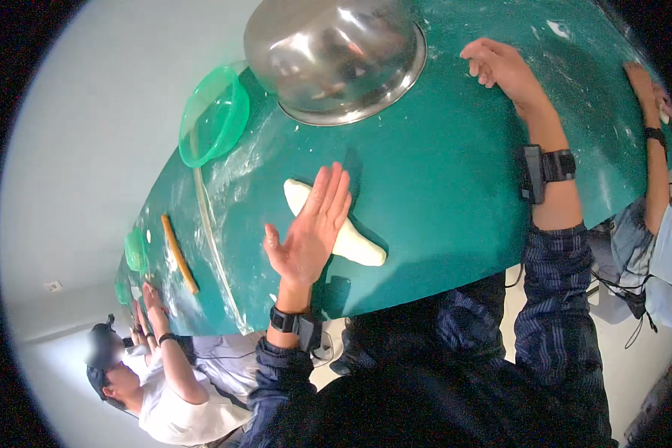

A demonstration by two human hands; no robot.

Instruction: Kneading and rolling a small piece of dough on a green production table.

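My left hand (310,224) is palm up, fingers stretched out, across the middle of a long, pale dough piece (360,248) on the green table (440,172); whether it touches the dough I cannot tell. The dough lies diagonally, with a tapered upper end. My right hand (500,75) is raised at the upper right, away from the dough, its fingers loosely curled and apart with nothing in them. A large steel bowl (332,52), apparently upside down, stands above the dough.
A translucent green basin (213,119), a wooden rolling pin (179,254) and a small green container (136,249) are at the left, among flour streaks and a long pale strip. A co-worker (172,381) works at lower left; another person's hands (642,82) are at the right edge.
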